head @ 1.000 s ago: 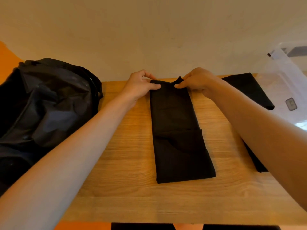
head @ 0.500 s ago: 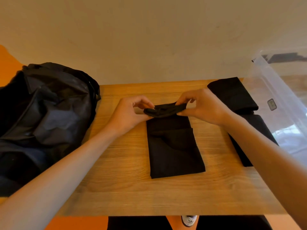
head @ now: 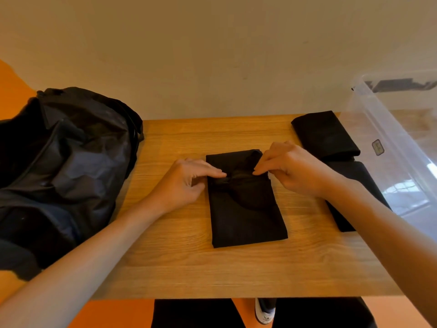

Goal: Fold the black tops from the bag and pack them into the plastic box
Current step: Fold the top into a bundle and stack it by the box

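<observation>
Midway across the table [head: 189, 268], the black top [head: 246, 214] lies lengthwise, its far end doubled toward the near edge, and that puckered fold could slump crooked or spring open if the pinch slackens before it lands flat. Flanking it, left hand [head: 186, 183] and right hand [head: 290, 169] sit knuckles up, fingertips pinching the bunched edge.

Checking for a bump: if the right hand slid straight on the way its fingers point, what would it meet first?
Probably the left hand, which faces it across the pinched fold of the black top; depth unclear.
</observation>
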